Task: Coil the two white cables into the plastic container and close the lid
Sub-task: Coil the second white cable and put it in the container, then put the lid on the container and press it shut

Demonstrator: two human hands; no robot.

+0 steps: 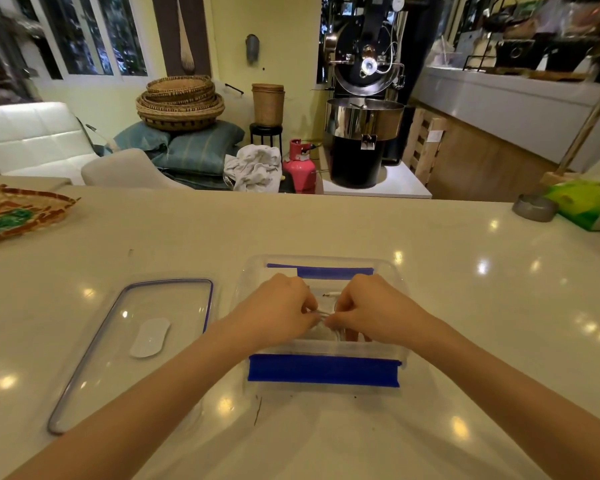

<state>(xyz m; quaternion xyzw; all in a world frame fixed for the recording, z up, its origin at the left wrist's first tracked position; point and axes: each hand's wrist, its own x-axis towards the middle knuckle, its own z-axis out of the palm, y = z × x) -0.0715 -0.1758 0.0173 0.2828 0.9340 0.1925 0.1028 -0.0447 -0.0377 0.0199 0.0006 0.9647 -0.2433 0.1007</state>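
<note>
The pale, glossy surface [326, 230] is carrying everything, its top reflecting round ceiling lights. On it, near the middle, a clear plastic container [404, 292] is sitting open, with a strip of blue tape [324, 370] running along its near wall and another [336, 271] along its far wall. Just to its left, apart from it, the clear lid [174, 306] with a blue-grey rim seal is lying flat on the surface, a pale oval patch at its centre. Both forearms are reaching in from the near edge and meeting over the container. The left hand [278, 308] and the right hand [364, 308] are hanging inside the container's opening, knuckles up, almost touching each other. Each grip is drawn tight, fingers curled under and pinching strands of white cable [326, 315] between the two hands; how many strands each is holding cannot be told. Loops of the cable are hanging below the fingers inside the container, and a small white plug end [330, 294] is lying on the container floor just beyond the hands.
</note>
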